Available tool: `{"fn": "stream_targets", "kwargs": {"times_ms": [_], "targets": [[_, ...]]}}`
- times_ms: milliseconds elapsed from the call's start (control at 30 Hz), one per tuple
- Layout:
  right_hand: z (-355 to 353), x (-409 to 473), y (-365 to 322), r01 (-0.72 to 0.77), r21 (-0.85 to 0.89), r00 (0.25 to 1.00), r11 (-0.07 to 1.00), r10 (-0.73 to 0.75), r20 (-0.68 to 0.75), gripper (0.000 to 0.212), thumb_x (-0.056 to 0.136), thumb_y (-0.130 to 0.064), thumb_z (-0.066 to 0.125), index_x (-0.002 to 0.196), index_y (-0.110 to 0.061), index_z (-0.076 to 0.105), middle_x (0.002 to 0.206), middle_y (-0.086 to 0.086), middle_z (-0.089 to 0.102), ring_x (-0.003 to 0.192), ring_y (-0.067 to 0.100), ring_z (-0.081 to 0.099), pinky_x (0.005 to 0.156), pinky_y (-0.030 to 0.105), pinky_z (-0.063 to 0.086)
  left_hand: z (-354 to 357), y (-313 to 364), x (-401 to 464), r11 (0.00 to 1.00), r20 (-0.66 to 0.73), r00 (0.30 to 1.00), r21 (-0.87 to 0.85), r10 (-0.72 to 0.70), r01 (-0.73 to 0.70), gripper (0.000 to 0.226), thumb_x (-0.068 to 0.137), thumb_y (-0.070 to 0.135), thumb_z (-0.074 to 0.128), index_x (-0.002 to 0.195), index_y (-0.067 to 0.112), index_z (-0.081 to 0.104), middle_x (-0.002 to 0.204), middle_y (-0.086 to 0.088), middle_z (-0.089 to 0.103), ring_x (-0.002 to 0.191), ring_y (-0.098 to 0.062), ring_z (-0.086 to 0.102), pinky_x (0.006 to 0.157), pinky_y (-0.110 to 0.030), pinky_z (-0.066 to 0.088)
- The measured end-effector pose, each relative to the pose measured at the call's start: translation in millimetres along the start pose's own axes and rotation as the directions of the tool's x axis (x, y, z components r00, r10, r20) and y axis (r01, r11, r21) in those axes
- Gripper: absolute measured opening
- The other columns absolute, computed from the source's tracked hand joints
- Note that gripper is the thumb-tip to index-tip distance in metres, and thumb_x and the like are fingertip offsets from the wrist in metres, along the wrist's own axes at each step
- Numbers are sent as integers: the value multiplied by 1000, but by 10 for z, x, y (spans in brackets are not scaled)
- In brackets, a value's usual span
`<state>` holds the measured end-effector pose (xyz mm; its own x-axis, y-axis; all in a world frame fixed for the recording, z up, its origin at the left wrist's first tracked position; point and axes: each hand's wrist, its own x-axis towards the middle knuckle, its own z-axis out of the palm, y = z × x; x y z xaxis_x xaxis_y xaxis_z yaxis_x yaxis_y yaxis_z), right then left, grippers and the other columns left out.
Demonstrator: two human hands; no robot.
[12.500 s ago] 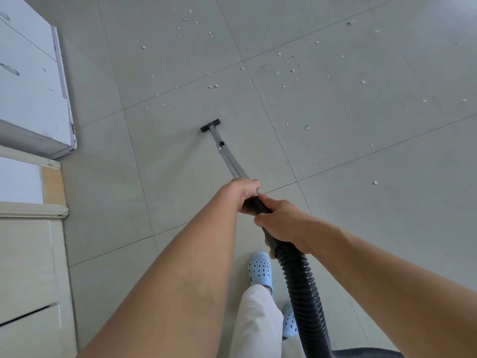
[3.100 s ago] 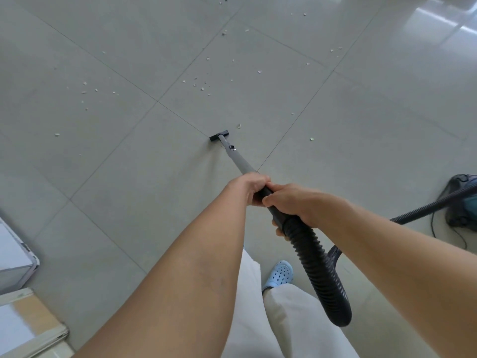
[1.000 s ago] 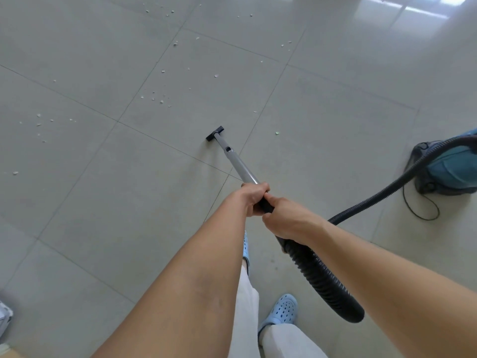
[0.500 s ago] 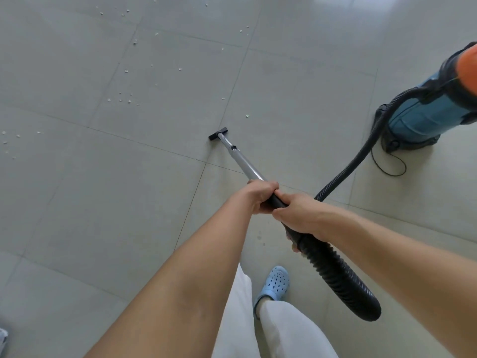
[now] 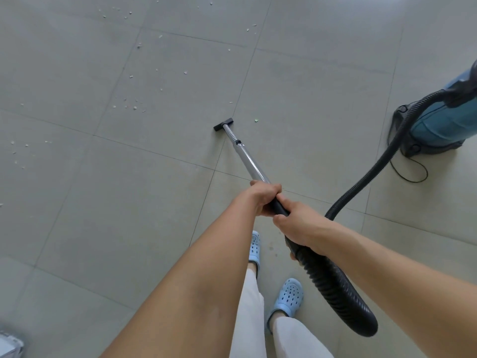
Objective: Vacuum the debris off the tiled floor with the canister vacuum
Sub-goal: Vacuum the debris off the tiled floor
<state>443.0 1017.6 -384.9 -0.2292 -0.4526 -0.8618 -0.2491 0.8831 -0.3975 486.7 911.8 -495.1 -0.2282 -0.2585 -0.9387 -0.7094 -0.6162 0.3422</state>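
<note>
My left hand [image 5: 263,198] and my right hand [image 5: 300,224] both grip the black handle of the vacuum wand [image 5: 249,160]. The metal wand slants away from me down to a small black nozzle [image 5: 224,124] resting on the grey tiled floor [image 5: 154,202]. A ribbed black hose [image 5: 371,174] loops from the handle to the teal canister vacuum [image 5: 444,122] at the right edge. White debris [image 5: 129,105] lies scattered to the left of the nozzle and further off. One small greenish scrap [image 5: 256,120] lies just right of the nozzle.
My feet in light blue clogs [image 5: 287,297] stand below the hands. A thin black cord [image 5: 410,174] curls on the floor beside the canister. The corner of a white object [image 5: 10,344] shows at the bottom left.
The view has swung slightly left, so the canister sits further toward the right edge. The nozzle now lies left of the small scrap. Both hands keep the same grip.
</note>
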Motion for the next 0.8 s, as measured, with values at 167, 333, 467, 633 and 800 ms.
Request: {"fn": "stream_targets", "kwargs": {"times_ms": [167, 333, 467, 633, 800], "targets": [[-155, 382, -315, 32, -79, 997, 996, -38, -72, 54, 94, -24, 41, 143, -44, 34, 84, -7, 53, 94, 31, 66, 86, 46, 56, -228, 430, 273, 1000, -9, 1000, 13, 14, -14, 44, 96, 18, 52, 132, 3, 32, 89, -14, 59, 61, -23, 63, 56, -33, 60], [-375, 744, -631, 39, -182, 989, 982, -63, -131, 57, 97, -27, 41, 150, -41, 25, 105, -1, 57, 105, 28, 61, 90, 37, 50, -420, 883, 560, 999, -9, 999, 35, 35, -34, 44, 96, 17, 52, 134, 3, 34, 78, -11, 53, 56, -22, 59, 49, -31, 56], [-545, 977, -799, 36, -71, 993, 997, -43, -108, 59, 96, -26, 40, 151, -39, 25, 108, 0, 59, 109, 33, 62, 94, 46, 52, -501, 1196, 679, 995, -3, 999, 85, 47, -46, 47, 95, 16, 52, 136, 3, 34, 76, -11, 54, 50, -22, 60, 47, -29, 55], [-664, 1152, -871, 6, 66, 998, 998, -2, -69, 67, 92, -23, 42, 152, -42, 21, 91, -4, 49, 104, 30, 59, 97, 48, 51, -551, 1399, 696, 985, 1, 999, 167, 52, -52, 22, 96, 13, 50, 115, 2, 47, 47, -6, 56, 33, -16, 56, 40, -22, 47], [-615, 1009, -714, -4, 100, 999, 995, 9, -52, 68, 91, -22, 42, 152, -42, 21, 97, -2, 46, 96, 23, 48, 99, 49, 50, -409, 1280, 546, 981, -4, 999, 190, 46, -45, 29, 95, 11, 49, 121, 1, 46, 53, -7, 54, 31, -16, 55, 37, -21, 46]]}}
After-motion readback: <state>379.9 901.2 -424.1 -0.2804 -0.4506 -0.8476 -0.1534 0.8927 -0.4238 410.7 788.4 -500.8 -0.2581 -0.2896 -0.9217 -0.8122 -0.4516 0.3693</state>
